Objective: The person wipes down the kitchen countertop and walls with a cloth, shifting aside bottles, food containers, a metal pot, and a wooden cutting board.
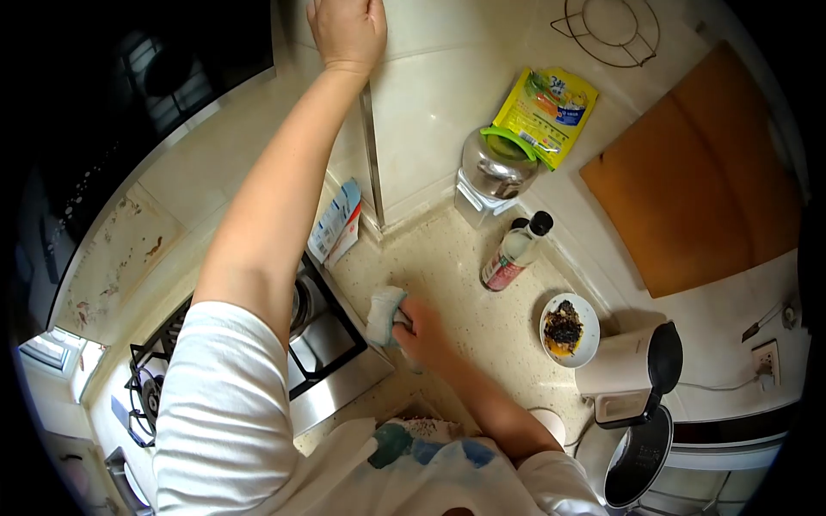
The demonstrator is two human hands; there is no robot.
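Observation:
My left hand (348, 33) is raised high at the top of the view, its fingers partly cut off by the frame edge; what it holds, if anything, does not show. Low over the speckled counter (439, 245), my right hand (419, 331) is closed on a pale folded cloth (384, 315), beside the gas stove (331, 365). Behind the cloth, a blue and white packet (336, 222) leans in the corner. A bottle with a black cap (514, 254) stands to the right of the cloth.
A white bowl of dark food (566, 331) sits on the counter near a kettle (618, 361). Farther back are a metal pot (499, 165), a yellow packet (551, 112), a wooden board (701, 172) and a wire rack (607, 26). A dark hood (163, 77) overhangs the left.

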